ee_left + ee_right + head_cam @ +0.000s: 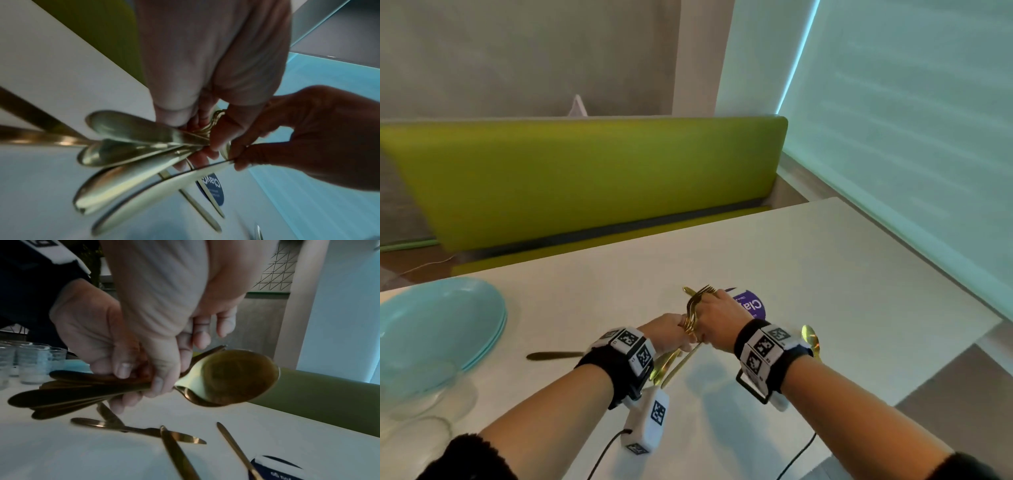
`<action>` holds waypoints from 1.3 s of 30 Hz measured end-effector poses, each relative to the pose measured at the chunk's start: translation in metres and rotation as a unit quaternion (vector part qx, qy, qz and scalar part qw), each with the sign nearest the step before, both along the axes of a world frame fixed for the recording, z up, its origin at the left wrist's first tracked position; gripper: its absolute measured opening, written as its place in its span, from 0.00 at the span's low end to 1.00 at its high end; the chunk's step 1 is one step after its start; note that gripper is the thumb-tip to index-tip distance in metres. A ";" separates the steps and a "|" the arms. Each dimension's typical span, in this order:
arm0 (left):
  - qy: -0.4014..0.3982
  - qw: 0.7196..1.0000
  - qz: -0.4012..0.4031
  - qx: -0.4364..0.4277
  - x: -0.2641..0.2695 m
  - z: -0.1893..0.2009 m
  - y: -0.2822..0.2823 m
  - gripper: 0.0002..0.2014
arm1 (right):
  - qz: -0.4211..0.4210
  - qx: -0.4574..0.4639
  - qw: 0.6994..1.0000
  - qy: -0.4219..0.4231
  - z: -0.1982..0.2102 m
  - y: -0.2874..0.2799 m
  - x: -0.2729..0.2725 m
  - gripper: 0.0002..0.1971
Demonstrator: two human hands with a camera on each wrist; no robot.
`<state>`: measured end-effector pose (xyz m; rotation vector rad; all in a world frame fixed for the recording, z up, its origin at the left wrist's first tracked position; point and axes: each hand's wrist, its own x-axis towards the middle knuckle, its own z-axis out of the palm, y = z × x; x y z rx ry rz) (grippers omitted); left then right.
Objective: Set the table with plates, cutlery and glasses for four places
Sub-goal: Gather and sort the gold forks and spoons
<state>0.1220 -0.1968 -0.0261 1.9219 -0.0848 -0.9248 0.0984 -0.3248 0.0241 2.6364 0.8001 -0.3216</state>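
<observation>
Looking leftmost from the purple label, I see the stack of pale blue plates (438, 329) at the bench's (825, 260) left edge, with clear glasses (30, 363) just beside it at the near-left corner. One gold knife (554, 356) lies flat between the plates and my hands. The purple label (751, 305) itself lies on the bench just past my right hand; I can read "Cla", the rest is covered, and the small print is too blurred to make out. The black-and-white square codes on both wristbands carry no words I can read.

Right of and beyond the label the white bench runs bare to its far edge and right edge. Behind the far edge stands a green seat back (592, 178).

My left hand (671, 334) is curled round a bundle of gold cutlery handles (131, 146), fanned out below the fist. My right hand (717, 320) meets it from the label's side, fingers pinching the same bundle near the necks; fork tines (700, 296) stick up between the two hands. Under the hands more knives (144, 431) lie loose, some crossed. A gold spoon (811, 339) shows just right of my right wrist.
</observation>
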 end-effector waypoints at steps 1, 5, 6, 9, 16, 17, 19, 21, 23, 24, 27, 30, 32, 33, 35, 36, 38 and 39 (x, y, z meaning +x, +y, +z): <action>0.003 1.000 -0.008 -0.005 -0.009 0.000 0.001 0.13 | 0.000 -0.011 1.000 0.002 0.001 0.005 -0.008 0.14; 0.007 0.999 -0.038 -0.022 -0.038 -0.002 0.005 0.12 | -0.021 -0.039 0.999 0.010 0.002 0.015 -0.038 0.14; 0.006 0.999 -0.046 -0.029 -0.044 -0.004 0.005 0.12 | -0.035 -0.035 0.999 0.012 0.002 0.016 -0.045 0.15; 0.007 0.998 -0.062 -0.032 -0.058 -0.009 0.001 0.10 | -0.077 -0.015 0.997 0.015 -0.003 0.012 -0.058 0.18; 0.008 0.998 -0.046 -0.033 -0.070 -0.018 -0.019 0.06 | -0.097 0.033 0.995 -0.007 -0.021 -0.016 -0.070 0.12; 0.014 0.999 -0.033 -0.036 -0.069 -0.018 -0.023 0.05 | -0.094 0.042 0.995 -0.015 -0.023 -0.021 -0.069 0.12; 0.025 0.999 -0.008 -0.036 -0.067 -0.017 -0.031 0.05 | -0.093 0.062 0.993 -0.024 -0.025 -0.031 -0.065 0.11; 0.027 0.999 0.001 -0.035 -0.063 -0.015 -0.042 0.07 | -0.093 0.088 0.991 -0.030 -0.028 -0.043 -0.060 0.11; 0.034 0.998 0.010 -0.042 -0.060 -0.016 -0.056 0.09 | -0.099 0.114 0.988 -0.025 -0.032 -0.057 -0.056 0.10; 0.039 0.998 0.018 -0.044 -0.058 -0.017 -0.063 0.10 | -0.103 0.120 0.987 -0.021 -0.034 -0.065 -0.054 0.11; 0.055 0.996 0.045 -0.050 -0.055 -0.022 -0.083 0.11 | -0.110 0.122 0.986 -0.009 -0.042 -0.089 -0.048 0.12; 0.057 0.995 0.065 -0.042 -0.051 -0.030 -0.101 0.09 | -0.127 0.135 0.983 -0.007 -0.050 -0.109 -0.046 0.12; 0.043 0.996 0.080 -0.024 -0.048 -0.036 -0.111 0.06 | -0.156 0.144 0.977 -0.005 -0.055 -0.123 -0.044 0.12; 0.034 0.995 0.091 -0.013 -0.046 -0.039 -0.114 0.04 | -0.178 0.149 0.973 -0.004 -0.057 -0.130 -0.043 0.12; 0.022 0.992 0.120 -0.002 -0.043 -0.044 -0.120 0.05 | -0.239 0.159 0.958 -0.005 -0.060 -0.147 -0.042 0.12; 0.023 0.990 0.137 -0.004 -0.042 -0.046 -0.122 0.06 | -0.275 0.162 0.948 -0.007 -0.062 -0.156 -0.041 0.12; 0.028 0.986 0.163 -0.013 -0.040 -0.049 -0.125 0.09 | -0.353 0.158 0.922 -0.007 -0.068 -0.175 -0.042 0.12; 0.030 0.985 0.170 -0.015 -0.040 -0.050 -0.127 0.09 | -0.393 0.149 0.907 -0.001 -0.072 -0.184 -0.043 0.12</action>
